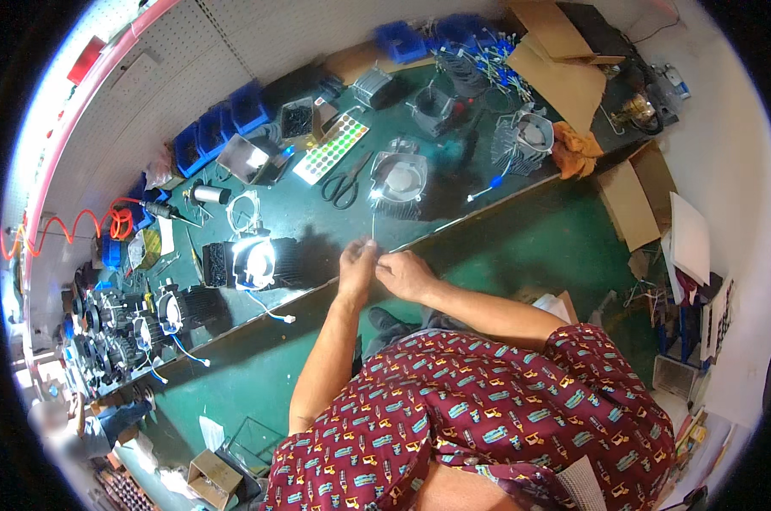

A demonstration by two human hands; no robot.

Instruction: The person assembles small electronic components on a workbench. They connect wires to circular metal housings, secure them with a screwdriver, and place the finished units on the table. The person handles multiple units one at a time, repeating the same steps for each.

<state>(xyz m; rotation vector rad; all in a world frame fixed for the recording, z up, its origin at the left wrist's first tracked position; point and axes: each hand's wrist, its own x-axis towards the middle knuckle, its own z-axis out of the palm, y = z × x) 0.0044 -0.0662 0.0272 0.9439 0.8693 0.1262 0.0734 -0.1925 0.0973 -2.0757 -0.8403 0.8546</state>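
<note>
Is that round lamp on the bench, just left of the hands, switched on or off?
On. The round lamp glows bright white at its face, unlike the dark unit beside it.

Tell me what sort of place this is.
Most likely a small workshop where lamps are put together. A green workbench carries finned metal lamp housings, one of them a lit lamp; blue parts bins line the wall. The left hand and right hand pinch a thin wire.

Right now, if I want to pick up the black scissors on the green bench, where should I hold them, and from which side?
Probably at the looped handles of the scissors, coming from the bench's front edge. The loops lie at the near end, while the blades point away toward the sheet of coloured dots. The bench around the handles looks bare.
</note>
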